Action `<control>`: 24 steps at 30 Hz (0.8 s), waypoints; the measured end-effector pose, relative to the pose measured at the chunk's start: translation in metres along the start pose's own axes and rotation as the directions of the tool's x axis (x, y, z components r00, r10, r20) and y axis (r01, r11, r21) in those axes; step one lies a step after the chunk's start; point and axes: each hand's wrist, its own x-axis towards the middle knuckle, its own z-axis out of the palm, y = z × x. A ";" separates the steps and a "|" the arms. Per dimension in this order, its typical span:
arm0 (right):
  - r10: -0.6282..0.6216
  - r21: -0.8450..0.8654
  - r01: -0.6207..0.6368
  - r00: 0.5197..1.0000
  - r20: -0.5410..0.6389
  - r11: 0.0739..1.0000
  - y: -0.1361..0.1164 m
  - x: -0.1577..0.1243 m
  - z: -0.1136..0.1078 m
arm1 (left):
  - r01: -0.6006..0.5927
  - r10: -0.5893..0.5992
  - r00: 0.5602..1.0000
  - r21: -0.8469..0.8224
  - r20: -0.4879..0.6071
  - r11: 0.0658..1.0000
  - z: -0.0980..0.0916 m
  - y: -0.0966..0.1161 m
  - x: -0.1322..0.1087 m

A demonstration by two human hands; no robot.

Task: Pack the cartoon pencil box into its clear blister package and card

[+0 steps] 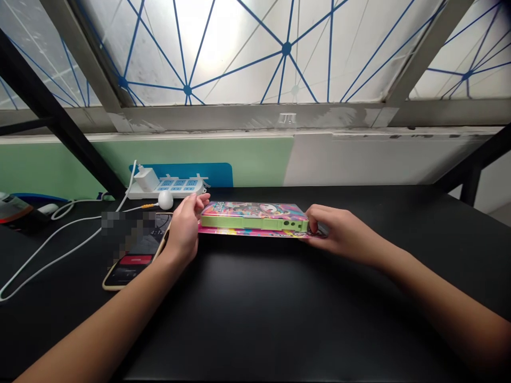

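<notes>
A brightly printed pencil case [255, 209] with a lime-green side [239, 222] is held level between my two hands, a little above or on the black desk. A pink printed flap sticks out beneath its green side, and small dark round holes show near the right end. My left hand [184, 226] grips the left end, its fingers bent and partly hidden behind it. At the opposite end, the fingers and thumb of my right hand [337, 231] close on the corner and the flap's edge.
A phone [131, 268] lies by my left forearm. Behind it, a white power strip [175, 186] holds a plugged-in charger [146, 179], with a white cable [59, 234] looping left. A bottle-like object [18, 213] lies at far left. Black frame bars flank the desk [255, 319] below the window.
</notes>
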 end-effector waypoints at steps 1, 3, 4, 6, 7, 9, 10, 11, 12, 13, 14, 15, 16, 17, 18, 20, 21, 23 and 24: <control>-0.006 -0.002 0.006 1.000 0.005 1.000 -0.001 0.000 0.002 | 0.012 -0.012 1.000 0.041 0.009 0.999 -0.001 -0.001 0.001; -0.009 -0.002 0.009 1.000 0.020 1.000 -0.003 0.001 0.003 | 0.009 -0.017 0.999 0.149 0.050 0.989 -0.002 -0.001 0.002; -0.004 0.003 0.004 1.000 0.031 1.000 -0.003 0.001 0.003 | -0.003 -0.014 0.997 0.213 0.077 0.977 -0.002 -0.001 0.002; 0.014 0.019 -0.015 0.998 0.055 1.000 -0.004 0.002 0.000 | -0.035 -0.016 0.989 0.345 0.145 0.938 -0.003 0.000 0.000; 0.027 0.028 -0.028 0.998 0.065 0.999 -0.004 0.001 -0.002 | -0.056 -0.020 0.983 0.398 0.185 0.916 -0.003 0.000 -0.001; 0.057 0.057 -0.061 0.996 0.069 0.996 -0.002 0.001 -0.004 | -0.111 -0.017 0.964 0.464 0.264 0.879 -0.003 -0.001 -0.003; 0.077 0.087 -0.082 0.995 0.064 0.993 -0.001 0.000 -0.005 | -0.137 -0.015 0.954 0.477 0.301 0.868 -0.003 -0.002 -0.004; 0.099 0.130 -0.106 0.993 0.062 0.986 0.000 0.000 -0.004 | -0.157 -0.014 0.944 0.486 0.330 0.860 -0.003 -0.004 -0.005; 0.124 0.181 -0.135 0.990 0.069 0.974 0.001 0.000 -0.003 | -0.171 -0.014 0.937 0.496 0.349 0.851 -0.004 -0.005 -0.005; 0.150 0.229 -0.165 0.985 0.082 0.959 0.001 -0.001 -0.002 | -0.183 -0.016 0.933 0.513 0.360 0.839 -0.004 -0.006 -0.005; 0.175 0.265 -0.195 0.980 0.098 0.944 0.001 -0.001 0.001 | -0.195 -0.017 0.931 0.536 0.366 0.822 -0.004 -0.007 -0.006; 0.196 0.284 -0.220 0.974 0.112 0.933 0.001 0.000 0.003 | -0.207 -0.014 0.931 0.561 0.365 0.802 -0.004 -0.007 -0.006; 0.211 0.287 -0.237 0.970 0.120 0.928 0.001 0.000 0.006 | -0.219 -0.007 0.933 0.584 0.359 0.782 -0.004 -0.008 -0.005; 0.221 0.282 -0.246 0.968 0.117 0.927 0.002 0.001 0.009 | -0.225 0.001 0.937 0.602 0.349 0.766 -0.004 -0.008 -0.005; 0.230 0.276 -0.252 0.967 0.108 0.928 0.003 0.002 0.011 | -0.227 0.005 0.941 0.617 0.339 0.754 -0.004 -0.007 -0.005; 0.249 0.281 -0.262 0.965 0.083 0.923 0.007 0.004 0.014 | -0.225 -0.006 0.943 0.652 0.332 0.724 -0.004 -0.006 -0.004; 0.262 0.291 -0.270 0.963 0.067 0.918 0.010 0.005 0.015 | -0.233 -0.022 0.939 0.681 0.344 0.694 -0.004 -0.006 -0.004; 0.291 0.310 -0.284 0.956 0.023 0.907 0.017 0.007 0.017 | -0.275 -0.062 0.919 0.747 0.389 0.605 -0.004 -0.003 -0.004; 0.305 0.311 -0.290 0.952 0.001 0.905 0.022 0.008 0.018 | -0.304 -0.081 0.906 0.772 0.415 0.558 -0.004 -0.001 -0.004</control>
